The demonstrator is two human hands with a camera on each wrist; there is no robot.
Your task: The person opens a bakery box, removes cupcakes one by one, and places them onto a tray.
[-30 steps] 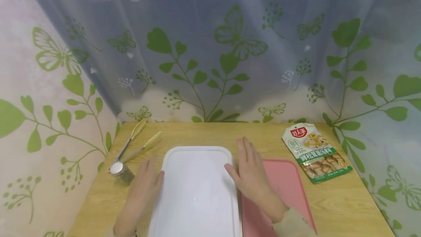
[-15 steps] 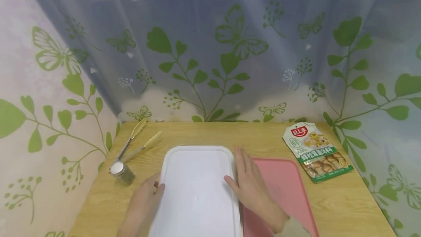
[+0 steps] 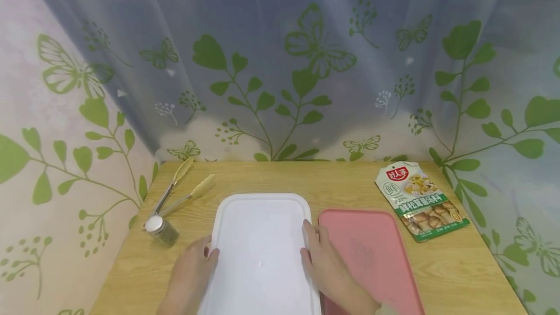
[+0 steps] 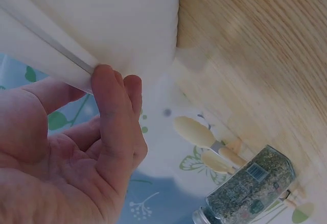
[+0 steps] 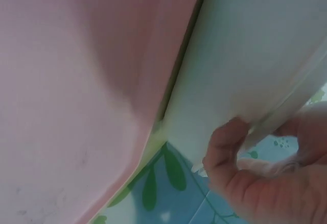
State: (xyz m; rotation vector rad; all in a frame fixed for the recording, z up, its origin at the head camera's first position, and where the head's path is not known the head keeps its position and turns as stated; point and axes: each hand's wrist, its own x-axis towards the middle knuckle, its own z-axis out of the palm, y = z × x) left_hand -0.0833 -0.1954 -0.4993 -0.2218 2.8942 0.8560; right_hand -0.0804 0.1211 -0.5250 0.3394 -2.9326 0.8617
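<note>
A white lidded plastic box stands on the table, its flat white lid (image 3: pixel 262 247) facing up in the head view. My left hand (image 3: pixel 188 273) grips the lid's left edge, thumb on top. From the left wrist view, the fingertips hook under the lid's rim, against the white box wall (image 4: pixel 138 20). On the opposite edge my right hand (image 3: pixel 325 266) pinches the lid, thumb above. Its curled fingers (image 5: pixel 225 147) sit below the rim in the right wrist view. The lid lies level on the box.
A pink tray (image 3: pixel 372 252) lies close against the box's right side. Further right is a mushroom seasoning packet (image 3: pixel 422 203). At left stand a glass spice jar (image 3: pixel 163 231) and tongs (image 3: pixel 199 188) with yellowish tips. Patterned curtain (image 3: pixel 280 86) hangs behind the wooden table (image 3: pixel 459 276).
My left hand has moved right onto the lid's edge. The right hand's straight fingers have lowered and curled around the right rim. The box has stayed in place.
</note>
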